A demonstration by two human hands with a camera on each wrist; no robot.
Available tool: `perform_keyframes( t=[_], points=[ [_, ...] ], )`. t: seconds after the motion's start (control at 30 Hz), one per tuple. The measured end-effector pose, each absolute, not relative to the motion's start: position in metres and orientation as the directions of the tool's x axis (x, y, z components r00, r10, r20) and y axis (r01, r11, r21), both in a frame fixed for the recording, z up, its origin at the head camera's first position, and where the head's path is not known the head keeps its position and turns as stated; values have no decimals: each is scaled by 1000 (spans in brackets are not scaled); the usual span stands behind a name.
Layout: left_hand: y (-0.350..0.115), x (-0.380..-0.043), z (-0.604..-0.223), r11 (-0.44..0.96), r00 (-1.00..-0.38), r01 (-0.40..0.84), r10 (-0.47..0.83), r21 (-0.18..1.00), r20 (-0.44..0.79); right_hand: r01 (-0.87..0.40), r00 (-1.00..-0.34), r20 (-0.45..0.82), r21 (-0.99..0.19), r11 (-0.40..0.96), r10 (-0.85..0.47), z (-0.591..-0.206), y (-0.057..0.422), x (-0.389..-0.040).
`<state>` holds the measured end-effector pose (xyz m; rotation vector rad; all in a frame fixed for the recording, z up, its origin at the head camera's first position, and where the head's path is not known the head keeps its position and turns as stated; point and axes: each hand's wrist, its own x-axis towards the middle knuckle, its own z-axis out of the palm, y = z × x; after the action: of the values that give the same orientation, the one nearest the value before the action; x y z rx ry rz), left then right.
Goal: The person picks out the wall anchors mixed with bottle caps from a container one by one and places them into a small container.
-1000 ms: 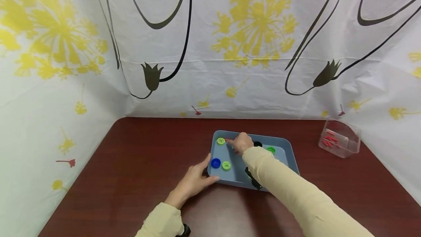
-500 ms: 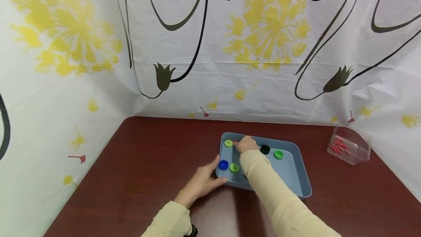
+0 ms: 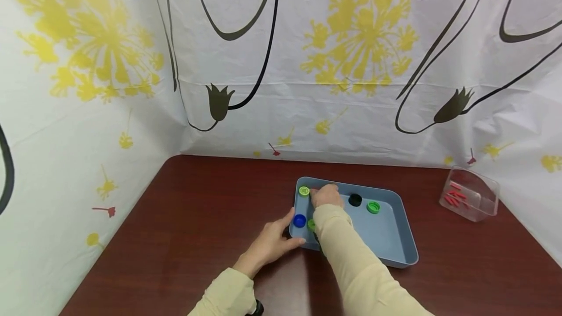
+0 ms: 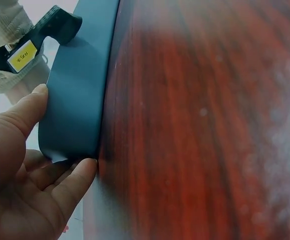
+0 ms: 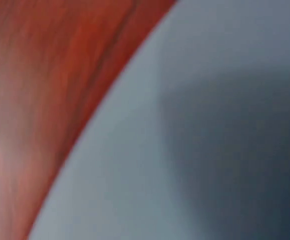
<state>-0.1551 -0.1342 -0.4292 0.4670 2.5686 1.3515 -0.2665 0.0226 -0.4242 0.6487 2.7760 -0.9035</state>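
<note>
My left hand [image 3: 272, 243] grips the near left corner of a blue-grey tray [image 3: 408, 238]. In the left wrist view its thumb and fingers [image 4: 77, 185] lie against the tray wall. My right hand [image 3: 327, 196] reaches into the tray's far left part, close beside a yellow-green round cap [image 3: 304, 191]. Its fingertips are mostly hidden, and whether they hold anything does not show. Near the left hand lies a blue cap [image 3: 299, 221], with a green cap [image 3: 311, 225] partly behind the right sleeve. The right wrist view has only blurred tray and table.
Farther right in the tray are a black cap [image 3: 355, 200] and a green ring-like cap [image 3: 373, 207]. A clear plastic box [image 3: 476, 204] with several red sticks [image 3: 456, 196] stands at the table's right. A patterned white cloth [image 3: 254, 72] hangs behind the brown table [image 3: 189, 238].
The view has shifted, moving the scene rightward in the picture. My right forearm has swung left, uncovering the tray's right part. Red seen earlier at the right fingertips no longer shows clearly.
</note>
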Motion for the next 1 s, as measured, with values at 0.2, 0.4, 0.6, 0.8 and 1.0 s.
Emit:
perform_keyframes(
  t=[0.2,0.4,0.6,0.8,1.0],
  points=[
    [-133,-153,-430,526,-932,170,360,833,-37,435,-899,-205,-519,736,386,-434,21,-261],
    [-134,-155,-429,519,-929,194,370,833,-14,409,-910,-179,-537,738,374,-435,22,-262],
    [-135,-156,-430,526,-930,201,367,826,-7,403,-913,-190,-545,735,360,-433,24,-263],
    [-134,-155,-430,532,-934,216,358,819,14,381,-924,-184,-537,753,336,-431,30,-263],
    [-133,-154,-431,531,-934,215,356,820,15,351,-936,-199,-555,754,290,-428,37,-263]
  ],
)
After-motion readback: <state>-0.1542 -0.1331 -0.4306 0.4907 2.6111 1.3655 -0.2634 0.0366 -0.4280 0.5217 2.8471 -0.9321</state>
